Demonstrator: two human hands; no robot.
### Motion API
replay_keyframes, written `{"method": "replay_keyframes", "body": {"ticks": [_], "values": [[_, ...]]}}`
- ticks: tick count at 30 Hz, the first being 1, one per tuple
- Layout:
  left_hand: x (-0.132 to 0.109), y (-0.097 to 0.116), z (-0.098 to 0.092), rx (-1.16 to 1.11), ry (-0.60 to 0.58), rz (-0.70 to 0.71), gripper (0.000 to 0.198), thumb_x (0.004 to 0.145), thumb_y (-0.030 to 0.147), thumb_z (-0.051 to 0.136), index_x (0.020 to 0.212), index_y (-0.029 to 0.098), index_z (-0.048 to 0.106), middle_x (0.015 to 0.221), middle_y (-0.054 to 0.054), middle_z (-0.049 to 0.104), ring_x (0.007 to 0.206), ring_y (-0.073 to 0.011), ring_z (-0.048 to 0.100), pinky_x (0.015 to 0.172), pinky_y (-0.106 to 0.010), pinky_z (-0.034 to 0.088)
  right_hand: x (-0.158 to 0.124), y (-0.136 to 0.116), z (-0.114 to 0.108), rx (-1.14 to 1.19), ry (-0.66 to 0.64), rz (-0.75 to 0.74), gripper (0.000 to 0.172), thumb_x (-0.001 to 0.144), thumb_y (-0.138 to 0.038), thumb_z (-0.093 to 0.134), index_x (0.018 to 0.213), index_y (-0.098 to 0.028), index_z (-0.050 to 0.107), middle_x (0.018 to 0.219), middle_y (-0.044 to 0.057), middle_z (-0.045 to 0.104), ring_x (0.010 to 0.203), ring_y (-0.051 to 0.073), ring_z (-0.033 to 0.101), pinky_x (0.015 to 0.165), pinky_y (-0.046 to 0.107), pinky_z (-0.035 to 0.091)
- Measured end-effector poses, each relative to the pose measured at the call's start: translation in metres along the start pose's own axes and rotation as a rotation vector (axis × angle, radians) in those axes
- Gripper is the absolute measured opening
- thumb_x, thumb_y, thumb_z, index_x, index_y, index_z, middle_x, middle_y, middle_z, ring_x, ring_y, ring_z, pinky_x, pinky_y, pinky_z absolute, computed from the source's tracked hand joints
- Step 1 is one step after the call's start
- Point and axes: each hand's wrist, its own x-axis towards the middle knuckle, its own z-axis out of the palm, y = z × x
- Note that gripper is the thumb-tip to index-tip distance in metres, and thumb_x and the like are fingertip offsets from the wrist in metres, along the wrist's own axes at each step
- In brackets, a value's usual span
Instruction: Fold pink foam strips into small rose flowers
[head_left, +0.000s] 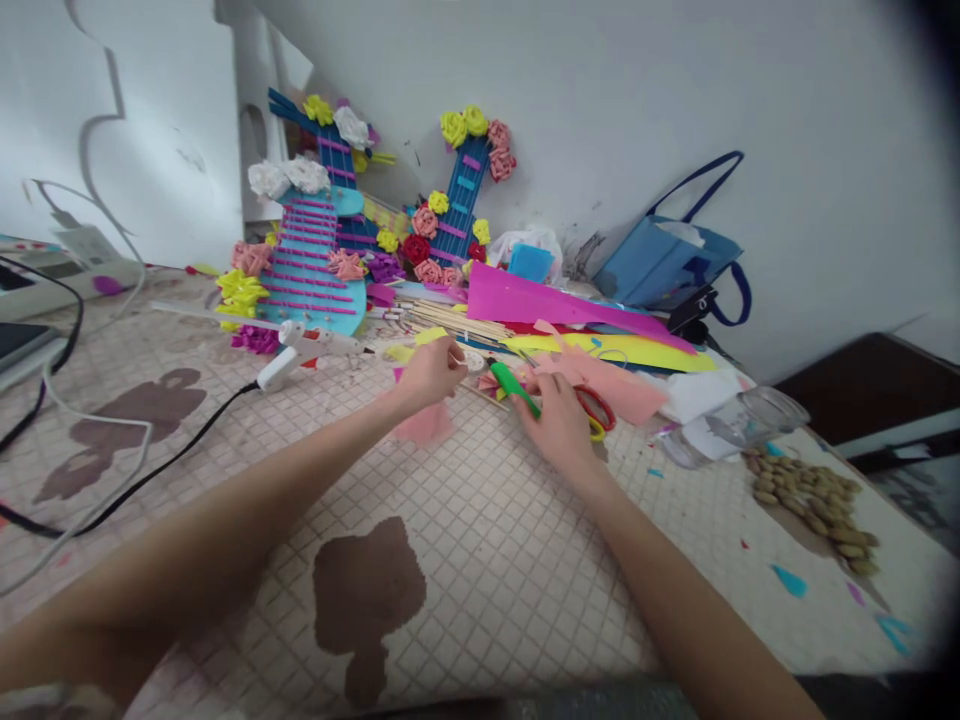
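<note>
My left hand (431, 375) is closed in a pinch on a pink foam piece (424, 422) that hangs below it, just above the checked tablecloth (480, 560). My right hand (555, 420) lies a little to the right, fingers curled round a green-handled tool (514, 388) that points up-left. Red-and-yellow scissors (598, 410) lie right beside that hand. More pink foam scraps (607, 385) sit just behind them.
A white glue gun (304, 345) with a black cord lies left of my hands. Blue foam guitars with paper flowers (322, 250) lean on the wall. Coloured foam sheets (570, 310), wooden sticks, a blue bag (660, 262), a glass jar (739, 420) and peanuts (814, 500) crowd the right.
</note>
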Motion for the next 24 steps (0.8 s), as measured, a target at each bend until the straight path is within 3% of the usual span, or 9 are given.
{"method": "replay_keyframes", "body": {"ticks": [2,5,9,13,19,24], "values": [[-0.015,-0.01,-0.021,0.015,0.028,0.036,0.013,0.077,0.02,0.057,0.089,0.015,0.06,0.088,-0.004,0.069,0.051,-0.008,0.06,0.048,-0.017,0.041,0.0,-0.005,-0.002,0.106,0.05,-0.028,0.013,0.088,-0.033,0.049,0.089,-0.019,0.052,0.092,0.009,0.058,0.087,0.024,0.057,0.075,0.036,0.046],[-0.042,-0.03,-0.048,0.043,0.034,0.072,0.009,0.077,0.022,0.057,0.082,0.017,0.061,0.079,-0.002,0.068,0.056,-0.0105,0.061,0.051,-0.018,0.041,-0.003,-0.022,-0.004,0.264,0.052,-0.126,0.007,0.088,-0.025,0.049,0.087,-0.02,0.053,0.088,0.007,0.058,0.088,0.023,0.057,0.079,0.037,0.047],[-0.075,-0.056,-0.068,0.2,0.071,0.152,0.01,0.078,0.023,0.054,0.078,0.018,0.063,0.068,0.0,0.066,0.056,-0.0118,0.058,0.054,-0.021,0.041,-0.009,-0.051,-0.002,0.417,-0.111,-0.291,0.007,0.087,-0.017,0.051,0.09,-0.02,0.056,0.09,0.006,0.06,0.09,0.021,0.057,0.079,0.034,0.048],[-0.092,-0.07,-0.075,0.246,0.063,0.215,0.014,0.079,0.025,0.051,0.079,0.018,0.063,0.067,-0.001,0.064,0.058,-0.0133,0.057,0.054,-0.022,0.04,-0.006,-0.069,0.005,0.401,-0.247,-0.455,0.015,0.086,-0.011,0.05,0.095,-0.02,0.058,0.097,0.007,0.061,0.092,0.019,0.058,0.079,0.033,0.049],[-0.097,-0.08,-0.072,0.244,0.068,0.323,0.014,0.08,0.019,0.051,0.085,0.016,0.063,0.079,-0.004,0.063,0.068,-0.0138,0.057,0.063,-0.024,0.044,0.008,-0.078,0.012,0.273,-0.366,-0.591,0.019,0.086,-0.008,0.05,0.098,-0.019,0.059,0.103,0.008,0.059,0.092,0.019,0.057,0.078,0.032,0.048],[-0.098,-0.084,-0.069,0.199,0.114,0.424,0.011,0.082,0.018,0.054,0.089,0.015,0.061,0.089,-0.006,0.062,0.086,-0.0181,0.058,0.076,-0.03,0.047,0.008,-0.083,0.017,0.251,-0.287,-0.561,0.014,0.089,-0.011,0.048,0.094,-0.017,0.059,0.1,0.009,0.061,0.087,0.019,0.059,0.073,0.031,0.049]]}}
